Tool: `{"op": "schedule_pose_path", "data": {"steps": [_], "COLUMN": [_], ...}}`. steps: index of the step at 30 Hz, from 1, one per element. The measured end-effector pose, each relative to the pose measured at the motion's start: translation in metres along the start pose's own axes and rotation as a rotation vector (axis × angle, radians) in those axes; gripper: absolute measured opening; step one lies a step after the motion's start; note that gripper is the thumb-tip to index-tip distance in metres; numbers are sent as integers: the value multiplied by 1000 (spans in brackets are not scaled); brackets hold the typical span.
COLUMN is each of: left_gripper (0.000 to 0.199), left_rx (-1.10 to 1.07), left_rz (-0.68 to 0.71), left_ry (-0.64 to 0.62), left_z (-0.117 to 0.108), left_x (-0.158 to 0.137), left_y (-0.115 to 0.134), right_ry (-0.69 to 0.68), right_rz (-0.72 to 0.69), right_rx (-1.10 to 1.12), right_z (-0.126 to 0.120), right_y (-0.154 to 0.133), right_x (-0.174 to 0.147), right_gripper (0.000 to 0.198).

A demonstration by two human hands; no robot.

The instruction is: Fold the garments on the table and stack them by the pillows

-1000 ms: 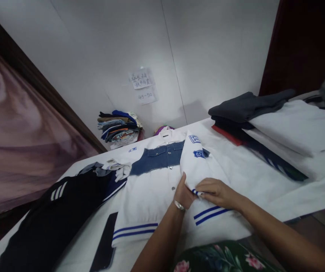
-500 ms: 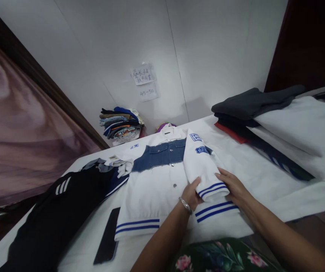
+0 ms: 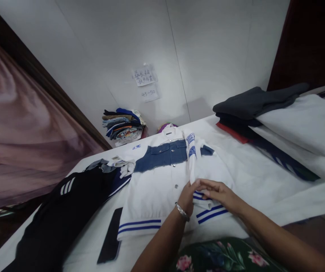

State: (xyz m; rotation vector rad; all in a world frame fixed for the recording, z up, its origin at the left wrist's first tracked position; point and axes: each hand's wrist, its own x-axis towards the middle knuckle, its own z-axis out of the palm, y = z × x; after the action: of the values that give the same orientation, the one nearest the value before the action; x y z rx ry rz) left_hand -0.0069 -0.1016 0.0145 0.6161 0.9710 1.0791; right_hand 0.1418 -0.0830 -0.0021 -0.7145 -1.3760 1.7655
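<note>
A white jacket (image 3: 156, 192) with a denim chest panel, metal buttons and blue-striped hems lies front up on the white-covered table. Its right-hand sleeve (image 3: 193, 162), with blue patches, is gathered narrow along the jacket front. My left hand (image 3: 188, 194), a silver bangle at the wrist, is closed on the inner edge of that sleeve near the cuff. Opposite it, my right hand (image 3: 217, 192) pinches the striped cuff, its fingers meeting the left ones. Parts of the cuff are hidden behind my fingers.
A black garment (image 3: 57, 211) with white stripes lies at the left beside a dark phone-like slab (image 3: 109, 236). Folded clothes (image 3: 124, 124) are stacked by the wall under paper notes (image 3: 148, 83). More garments (image 3: 253, 104) are piled at the right.
My right hand has moved left toward my left hand, bringing the cuff's outer edge inward. The sleeve has gone from spread flat to gathered narrow.
</note>
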Motion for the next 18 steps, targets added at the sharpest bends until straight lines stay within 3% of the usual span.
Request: {"op": "schedule_pose_path", "data": {"steps": [3, 7, 11, 14, 18], "left_gripper": [44, 29, 13, 15, 17], "left_rx": [-60, -130, -192, -182, -170], "left_rz": [20, 34, 121, 202, 421], "left_ry": [28, 141, 201, 158, 145], "left_z": [-9, -29, -43, -46, -37], "left_x": [0, 2, 7, 18, 45], "left_y": [0, 24, 80, 132, 202], "right_ry": [82, 371, 500, 467, 468], "right_rz": [-70, -237, -102, 9, 77], "right_rx": [-205, -653, -1025, -996, -781], "right_z": [-4, -42, -84, -94, -82], "right_y": [2, 6, 20, 27, 26], "right_x": [-4, -11, -23, -30, -31], "right_gripper": [39, 37, 54, 63, 72]}}
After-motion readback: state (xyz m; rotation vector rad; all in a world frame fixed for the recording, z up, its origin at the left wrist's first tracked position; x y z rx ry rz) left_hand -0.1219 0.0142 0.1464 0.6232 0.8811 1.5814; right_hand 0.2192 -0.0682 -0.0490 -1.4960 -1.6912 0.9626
